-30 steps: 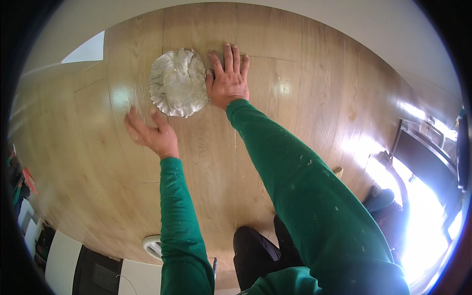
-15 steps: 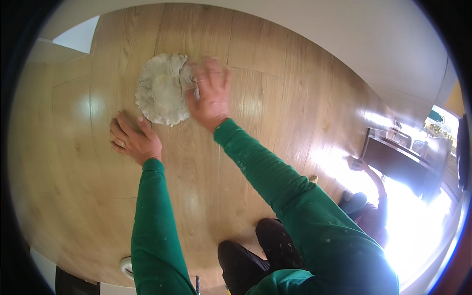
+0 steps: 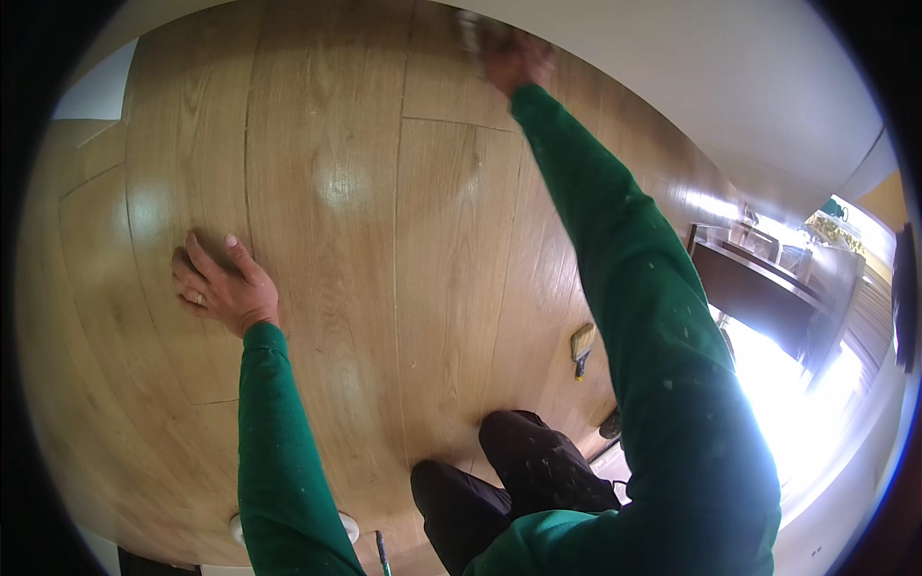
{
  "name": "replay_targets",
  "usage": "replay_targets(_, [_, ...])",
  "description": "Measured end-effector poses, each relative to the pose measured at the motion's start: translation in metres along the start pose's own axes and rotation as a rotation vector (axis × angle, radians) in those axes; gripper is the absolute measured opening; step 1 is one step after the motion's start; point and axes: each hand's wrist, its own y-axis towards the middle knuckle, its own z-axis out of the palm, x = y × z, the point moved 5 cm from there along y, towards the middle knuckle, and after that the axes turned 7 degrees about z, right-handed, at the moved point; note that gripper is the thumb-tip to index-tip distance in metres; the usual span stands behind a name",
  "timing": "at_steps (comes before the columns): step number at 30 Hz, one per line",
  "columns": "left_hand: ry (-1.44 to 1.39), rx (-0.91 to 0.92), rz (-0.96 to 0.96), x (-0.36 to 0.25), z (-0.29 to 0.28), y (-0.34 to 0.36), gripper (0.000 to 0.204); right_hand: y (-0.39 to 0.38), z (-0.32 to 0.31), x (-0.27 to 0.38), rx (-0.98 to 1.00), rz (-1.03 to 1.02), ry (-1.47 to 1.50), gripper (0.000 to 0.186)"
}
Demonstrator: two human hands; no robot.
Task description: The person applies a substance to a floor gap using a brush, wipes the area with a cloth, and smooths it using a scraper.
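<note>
My left hand (image 3: 223, 286) rests on the wood-look floor (image 3: 327, 250), open with fingers apart and slightly curved, a ring on one finger. My right hand (image 3: 521, 60) reaches far forward to where the floor meets the pale wall (image 3: 696, 86). It is smeared by motion, so its fingers' state cannot be told. A blurred whitish thing (image 3: 470, 34), seemingly the crumpled cloth, is against its left side, partly hidden. Both arms wear green sleeves with pale specks.
A paintbrush (image 3: 582, 341) lies beside my right arm. My dark-clad knees are at the bottom, near a thin rod (image 3: 382, 552) and a round white object (image 3: 348, 526) behind my left arm. Dark furniture (image 3: 754, 288) stands at the right beside a bright opening.
My right hand has swept forward and right to the wall, and the pale cloth has left its spot mid-floor with it. My left hand sits farther left in view, still on the floor.
</note>
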Motion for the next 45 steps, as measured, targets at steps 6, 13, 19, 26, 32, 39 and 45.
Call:
replay_targets(6, [0.027, 0.057, -0.024, 0.003, -0.004, 0.001, 0.069, -0.288, -0.04, -0.085, 0.201, 0.26, 0.045, 0.08])
replay_targets(13, [0.068, 0.026, -0.006, 0.009, -0.01, -0.008, 0.068, -0.411, -0.066, -0.078, 0.346, 0.065, 0.022, 0.085])
replay_targets(19, [0.056, -0.05, 0.022, -0.007, -0.004, 0.002, 0.069, -0.038, -0.005, -0.137, 0.005, 0.105, 0.035, 0.078])
replay_targets(26, [0.067, -0.079, 0.029, 0.008, 0.001, -0.002, 0.07, -0.072, -0.016, -0.159, -0.016, 0.074, 0.105, 0.078])
replay_targets(32, [0.108, -0.082, 0.052, 0.012, 0.003, -0.001, 0.074, -0.554, -0.087, -0.153, 0.342, 0.39, -0.018, 0.082])
replay_targets(39, [0.108, -0.082, 0.051, 0.021, 0.003, -0.009, 0.075, -0.564, -0.088, -0.163, 0.332, 0.748, -0.008, 0.08])
replay_targets(45, [0.089, -0.061, 0.061, 0.024, 0.015, 0.005, 0.072, -0.273, -0.047, -0.268, 0.169, 0.495, 0.104, 0.082])
